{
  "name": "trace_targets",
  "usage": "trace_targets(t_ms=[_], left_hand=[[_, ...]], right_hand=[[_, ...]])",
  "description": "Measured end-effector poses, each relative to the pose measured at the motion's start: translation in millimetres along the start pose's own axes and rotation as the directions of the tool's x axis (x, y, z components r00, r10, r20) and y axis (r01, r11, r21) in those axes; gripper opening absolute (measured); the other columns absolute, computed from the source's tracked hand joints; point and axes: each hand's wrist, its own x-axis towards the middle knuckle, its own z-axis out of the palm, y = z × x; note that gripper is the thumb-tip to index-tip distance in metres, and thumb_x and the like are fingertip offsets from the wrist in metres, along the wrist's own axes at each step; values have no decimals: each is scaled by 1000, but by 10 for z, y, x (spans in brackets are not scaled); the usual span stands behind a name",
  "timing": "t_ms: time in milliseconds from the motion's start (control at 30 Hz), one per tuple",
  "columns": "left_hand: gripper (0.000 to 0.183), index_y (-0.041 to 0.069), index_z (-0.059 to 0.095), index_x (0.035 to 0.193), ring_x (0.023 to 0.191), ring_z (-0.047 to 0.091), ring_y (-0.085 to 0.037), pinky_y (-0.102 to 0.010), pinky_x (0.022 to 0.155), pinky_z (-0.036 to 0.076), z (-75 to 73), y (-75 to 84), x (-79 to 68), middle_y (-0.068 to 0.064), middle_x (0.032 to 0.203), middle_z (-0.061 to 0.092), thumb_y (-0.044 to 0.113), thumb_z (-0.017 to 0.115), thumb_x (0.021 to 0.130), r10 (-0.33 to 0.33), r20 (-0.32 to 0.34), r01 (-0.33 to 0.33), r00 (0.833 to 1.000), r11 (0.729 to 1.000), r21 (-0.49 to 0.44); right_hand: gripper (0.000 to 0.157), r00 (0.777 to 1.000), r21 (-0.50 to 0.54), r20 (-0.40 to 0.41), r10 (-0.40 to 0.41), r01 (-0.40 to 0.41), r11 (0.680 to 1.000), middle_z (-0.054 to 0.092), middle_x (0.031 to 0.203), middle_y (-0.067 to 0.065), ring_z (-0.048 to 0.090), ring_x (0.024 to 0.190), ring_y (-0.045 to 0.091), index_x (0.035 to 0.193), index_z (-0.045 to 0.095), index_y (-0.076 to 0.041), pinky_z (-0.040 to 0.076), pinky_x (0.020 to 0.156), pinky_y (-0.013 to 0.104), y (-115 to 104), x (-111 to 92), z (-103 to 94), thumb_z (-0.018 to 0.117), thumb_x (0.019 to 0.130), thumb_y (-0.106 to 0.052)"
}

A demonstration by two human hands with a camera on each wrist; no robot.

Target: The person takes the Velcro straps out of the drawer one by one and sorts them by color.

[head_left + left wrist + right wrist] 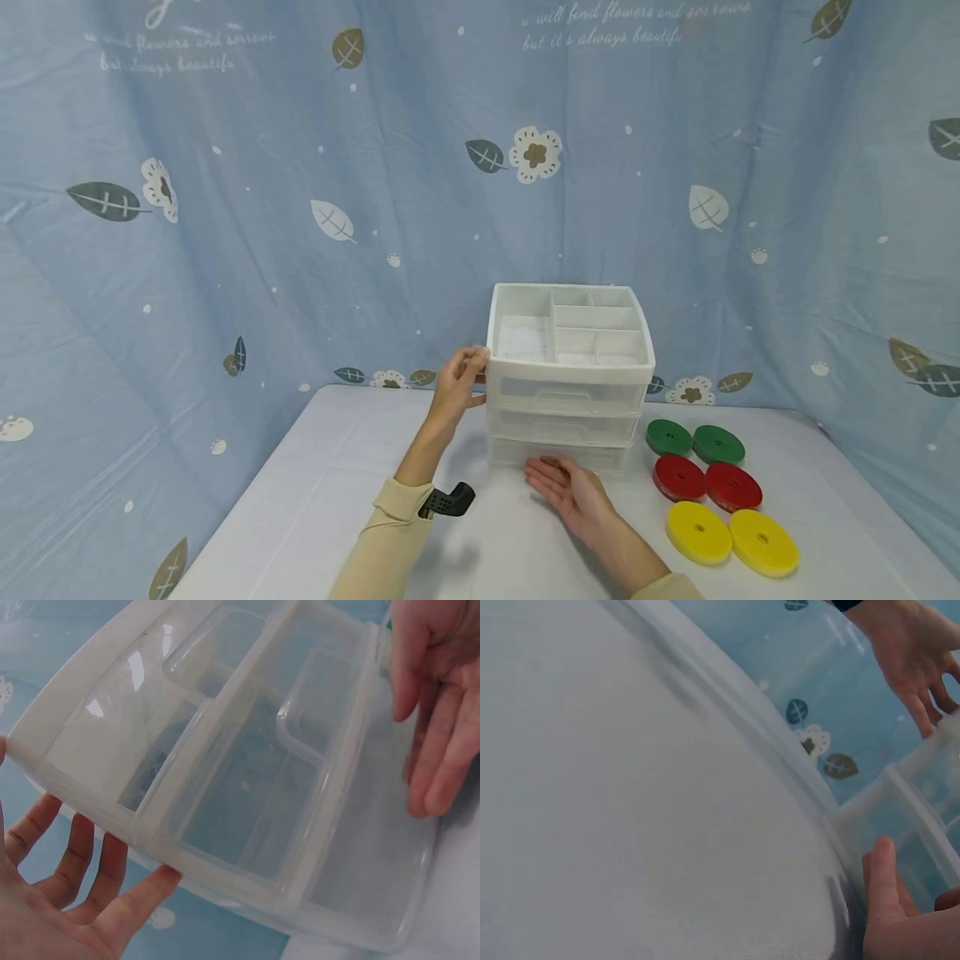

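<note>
A white plastic drawer organizer (570,375) with several translucent tiers stands on the table, its top split into compartments. My left hand (456,387) is at its left side, near the top front corner. In the left wrist view, the spread fingers (79,862) of that hand touch the organizer's side edge. My right hand (573,497) is low in front of the bottom drawer (510,452), palm turned up and fingers extended, holding nothing. In the right wrist view, whether its fingertips touch the drawer front cannot be made out.
To the organizer's right lie flat rolls in pairs: green (669,437), red (680,477) and yellow (699,532). A white cloth covers the table (352,467). Behind it hangs a blue patterned curtain (420,192). A black wrist device (450,500) sits on my left forearm.
</note>
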Motion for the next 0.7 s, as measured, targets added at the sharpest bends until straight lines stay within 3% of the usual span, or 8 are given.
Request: trace_targets(t_ms=[300,433,567,700], left_hand=[[34,13,60,119,111,58,-38,-54,91,55,3,16,-10,-5,109,61,42,54,100,-8,12,8,1000,1000,4],[35,15,60,119,110,59,-36,-53,90,56,-21,-76,56,-4,110,61,43,54,100,-19,16,19,1000,1000,7],[37,17,59,120,110,59,-33,-52,89,56,-40,-222,147,-2,111,61,47,55,98,-29,9,29,1000,1000,1],[45,19,60,121,109,60,-30,-50,89,57,-32,-279,166,-5,114,61,55,56,95,-29,-17,30,999,1000,3]], right_hand=[[48,1000,1,-13,-5,5,1000,58,133,27,62,122,31,144,25,14,49,104,36,-15,60,-23,27,108,-19],[48,1000,-14,-12,-5,5,1000,60,130,26,65,117,28,143,26,14,50,102,36,-10,56,-32,28,108,-19],[51,999,-143,-30,-26,21,989,59,131,28,67,114,27,142,30,15,54,97,35,-35,32,-51,33,108,-22],[59,997,-355,-57,-50,26,934,55,133,32,67,112,29,141,34,16,57,92,36,-96,-39,-89,41,106,-32]])
